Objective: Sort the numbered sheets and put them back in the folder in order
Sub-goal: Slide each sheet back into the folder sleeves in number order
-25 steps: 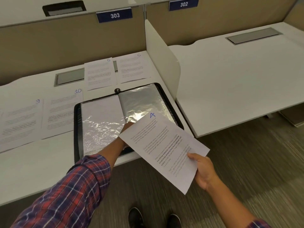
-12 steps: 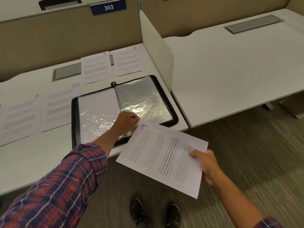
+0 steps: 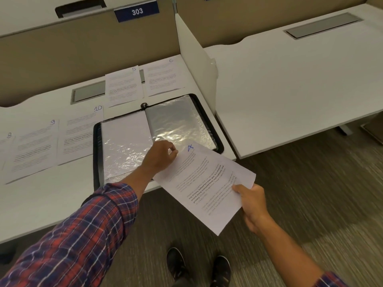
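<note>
Right hand (image 3: pixel 251 201) grips my white printed sheet numbered 4 (image 3: pixel 207 183), long axis ten-to-four o'clock, top toward ten; left hand (image 3: pixel 161 155) pinches a clear sleeve (image 3: pixel 178 123) in the black folder (image 3: pixel 96 154).

Right hand (image 3: pixel 251 204) grips the sheet (image 3: pixel 207 183); left hand (image 3: pixel 160 155) pinches the folder's sleeve (image 3: pixel 178 121).

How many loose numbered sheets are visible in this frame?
6. Behind the folder lie sheet 5 and sheet 6; left of it, sheet 10, sheet 9 and sheet 8, cut off at the edge; the right hand holds sheet 4. Others may sit inside sleeves.
</note>
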Motion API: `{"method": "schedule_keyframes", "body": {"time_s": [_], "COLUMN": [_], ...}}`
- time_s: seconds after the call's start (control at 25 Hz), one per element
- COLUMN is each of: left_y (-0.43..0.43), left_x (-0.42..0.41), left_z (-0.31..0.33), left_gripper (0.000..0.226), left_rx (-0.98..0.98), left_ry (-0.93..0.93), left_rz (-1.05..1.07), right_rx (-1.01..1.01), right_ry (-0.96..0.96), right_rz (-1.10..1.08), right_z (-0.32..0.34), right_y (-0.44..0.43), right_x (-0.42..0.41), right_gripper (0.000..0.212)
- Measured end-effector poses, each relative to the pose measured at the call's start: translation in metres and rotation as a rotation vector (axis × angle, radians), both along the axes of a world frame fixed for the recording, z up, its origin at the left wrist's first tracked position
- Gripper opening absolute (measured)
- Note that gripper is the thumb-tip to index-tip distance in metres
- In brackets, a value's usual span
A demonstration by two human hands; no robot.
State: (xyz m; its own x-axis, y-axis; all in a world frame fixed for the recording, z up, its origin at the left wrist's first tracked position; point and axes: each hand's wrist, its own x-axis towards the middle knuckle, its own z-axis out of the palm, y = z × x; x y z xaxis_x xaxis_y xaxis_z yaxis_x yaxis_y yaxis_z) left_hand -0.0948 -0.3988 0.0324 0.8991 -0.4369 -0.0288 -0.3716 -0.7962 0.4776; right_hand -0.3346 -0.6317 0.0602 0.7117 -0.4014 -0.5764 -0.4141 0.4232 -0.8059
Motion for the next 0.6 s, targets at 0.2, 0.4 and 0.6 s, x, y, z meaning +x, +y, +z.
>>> {"method": "schedule_keyframes", "body": {"time_s": [0.2, 0.4, 0.6], "left_y": [-0.009, -0.013, -0.011], "left_x": [-0.010, -0.013, -0.013], "left_z": [0.000, -0.005, -0.017], "left_gripper": [0.014, 0.016, 0.024], "left_rx": [0.051, 0.114, 0.070], "left_ry": [-0.021, 0.008, 0.009], "left_rz": [0.006, 0.049, 0.154], "right_rx": [0.014, 0.005, -0.480], "right_ry": [0.006, 0.011, 0.048], "right_rz": [-0.032, -0.075, 0.009], "right_z": [-0.001, -0.013, -0.028], "right_y": [0.009, 0.011, 0.016], "right_x": [0.008, 0.005, 0.012], "right_gripper": [0.022, 0.022, 0.054]}}
